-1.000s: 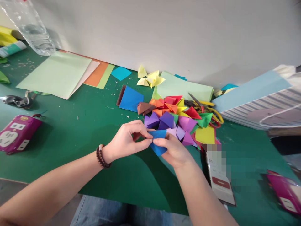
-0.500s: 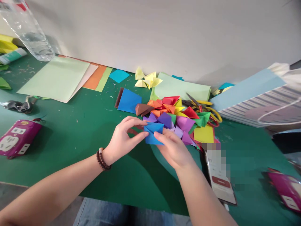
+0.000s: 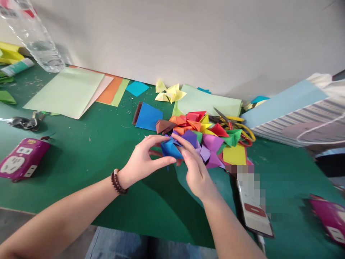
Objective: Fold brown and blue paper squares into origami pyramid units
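A folded blue paper piece (image 3: pixel 170 149) is held up between my two hands above the green table. My left hand (image 3: pixel 147 154) grips its left side, thumb in front and fingers behind. My right hand (image 3: pixel 194 163) closes on its right side, with fingers along the top edge. Part of the paper is hidden by the fingers. Just beyond lie several folded paper pieces in purple (image 3: pixel 211 143), orange (image 3: pixel 179 121), red (image 3: pixel 219 130) and green (image 3: pixel 233 136). A brown folded piece (image 3: pixel 164 126) rests by a stack of blue paper squares (image 3: pixel 149 116).
Scissors (image 3: pixel 231 124) with yellow handles lie behind the pile, near a paper bag (image 3: pixel 291 108). A phone (image 3: pixel 256 212) is at the right. Pale green sheets (image 3: pixel 64 91), a water bottle (image 3: pixel 44 50), a glue stick (image 3: pixel 18 67) and a purple power socket (image 3: pixel 24 158) are at the left.
The blue paper piece has turned and tilted in my hands, and its flat front face has become a more three-dimensional shape. My right fingers have moved up over its top edge.
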{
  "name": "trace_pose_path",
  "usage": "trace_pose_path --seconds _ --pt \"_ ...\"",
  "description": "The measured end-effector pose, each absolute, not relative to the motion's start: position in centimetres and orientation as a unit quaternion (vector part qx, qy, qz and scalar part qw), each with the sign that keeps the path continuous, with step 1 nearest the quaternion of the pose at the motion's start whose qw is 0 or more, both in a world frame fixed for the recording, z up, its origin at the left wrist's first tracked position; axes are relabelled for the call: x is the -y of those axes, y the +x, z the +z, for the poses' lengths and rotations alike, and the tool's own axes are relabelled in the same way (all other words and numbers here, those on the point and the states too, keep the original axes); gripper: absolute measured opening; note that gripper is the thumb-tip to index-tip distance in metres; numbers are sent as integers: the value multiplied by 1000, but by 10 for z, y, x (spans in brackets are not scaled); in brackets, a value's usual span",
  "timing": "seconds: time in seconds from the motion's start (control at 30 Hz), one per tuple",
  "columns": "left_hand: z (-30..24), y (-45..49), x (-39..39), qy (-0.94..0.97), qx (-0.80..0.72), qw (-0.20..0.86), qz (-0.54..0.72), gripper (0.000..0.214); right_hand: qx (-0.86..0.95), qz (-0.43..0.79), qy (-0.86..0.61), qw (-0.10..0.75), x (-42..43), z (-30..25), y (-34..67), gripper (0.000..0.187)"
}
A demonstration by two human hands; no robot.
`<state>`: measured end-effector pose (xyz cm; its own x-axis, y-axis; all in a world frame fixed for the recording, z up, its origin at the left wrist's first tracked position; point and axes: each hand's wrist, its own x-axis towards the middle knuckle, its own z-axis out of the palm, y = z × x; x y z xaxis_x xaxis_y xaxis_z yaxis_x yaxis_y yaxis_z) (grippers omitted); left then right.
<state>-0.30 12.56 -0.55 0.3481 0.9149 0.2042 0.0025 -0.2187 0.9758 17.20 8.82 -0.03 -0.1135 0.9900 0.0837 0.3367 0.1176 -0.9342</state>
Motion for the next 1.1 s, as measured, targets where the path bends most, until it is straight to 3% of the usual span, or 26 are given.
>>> trace_pose_path --seconds 0.17,0.33,0.5,0.7,0.93,1.1 --pt "-9 -2 -127 636 -422 483 428 31 723 296 -497 378 -85 2 174 42" --pt "-7 -1 -128 560 -384 606 415 36 709 222 -500 444 -85 4 175 39" --pt "-6 -2 -130 482 -343 690 416 35 645 234 -526 502 -88 6 169 23" --pt "-9 -1 -132 416 -291 767 393 40 666 211 -569 433 -96 -3 174 35" --pt "-5 1 -129 425 -336 755 371 36 681 229 -560 413 -98 -9 175 38" --pt "-5 1 -127 473 -380 706 365 20 673 280 -540 421 -98 -11 172 41"
